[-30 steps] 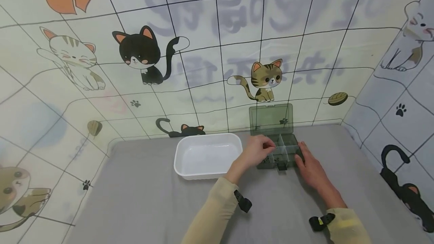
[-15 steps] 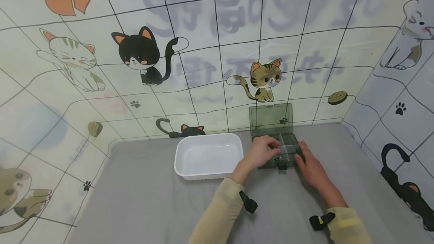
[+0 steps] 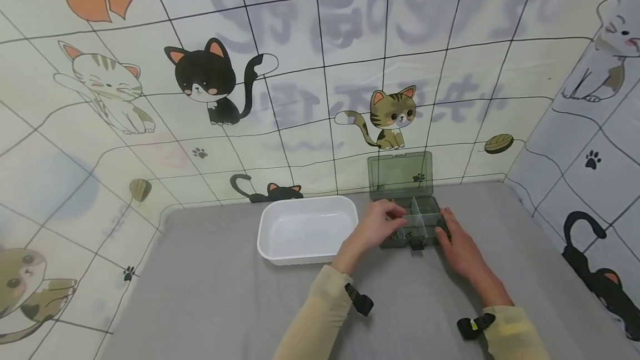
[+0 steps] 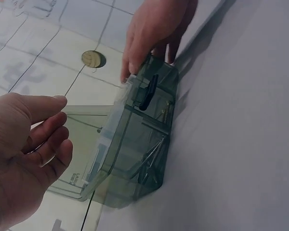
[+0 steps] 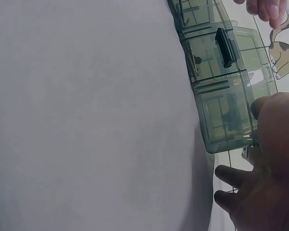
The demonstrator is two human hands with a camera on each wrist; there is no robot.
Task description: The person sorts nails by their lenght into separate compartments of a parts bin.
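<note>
A green see-through compartment box [image 3: 424, 226] stands on the grey cloth with its lid [image 3: 400, 175] raised against the wall. Small screws [image 4: 154, 156] and a brass-coloured threaded piece [image 5: 192, 60] show through its front wall. Over the left compartments hovers my left hand [image 3: 378, 222], fingers curled and thumb tip close to the index fingertip. Whether a tiny thing sits between those tips cannot be made out. My right hand [image 3: 459, 246] holds the box's right end, thumb at the near corner and fingers along the side.
A white rectangular tray [image 3: 307, 260] stands left of the box. Grey cloth [image 3: 215, 293] covers the table. A cat-printed sheet [image 3: 300, 99] hangs behind it and along both sides.
The left hand shifted right over the box, then came back left to about its earlier place. The right hand and the box have stayed put.
</note>
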